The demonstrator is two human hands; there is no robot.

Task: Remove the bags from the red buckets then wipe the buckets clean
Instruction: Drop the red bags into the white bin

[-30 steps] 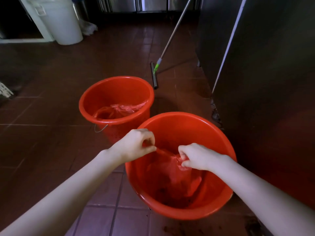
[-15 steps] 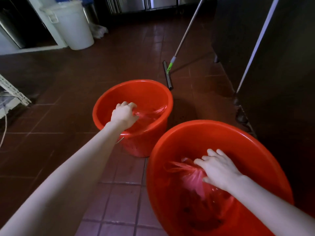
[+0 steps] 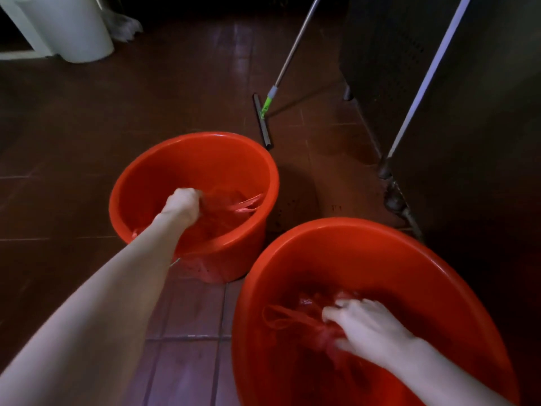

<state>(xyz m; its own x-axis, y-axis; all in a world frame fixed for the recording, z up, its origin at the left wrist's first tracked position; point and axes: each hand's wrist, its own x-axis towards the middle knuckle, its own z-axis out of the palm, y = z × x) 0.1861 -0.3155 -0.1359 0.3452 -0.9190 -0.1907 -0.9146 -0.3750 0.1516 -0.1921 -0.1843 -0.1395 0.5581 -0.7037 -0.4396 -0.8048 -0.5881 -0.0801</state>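
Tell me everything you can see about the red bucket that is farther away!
The farther red bucket is round, smooth and shiny, and looks like plastic. It stands upright on the brown tiled floor, apart from the nearer bucket. It has a thick rolled rim, and a bit of thin wire handle shows low on its near side. Dark specks dot its lower outside wall. A crumpled red plastic bag lies inside, and the left hand reaches in, closed on the bag.

Single head view, looking steeply down and forward, close over two buckets (image 3: 193, 159), edges seemingly wide-angle warped
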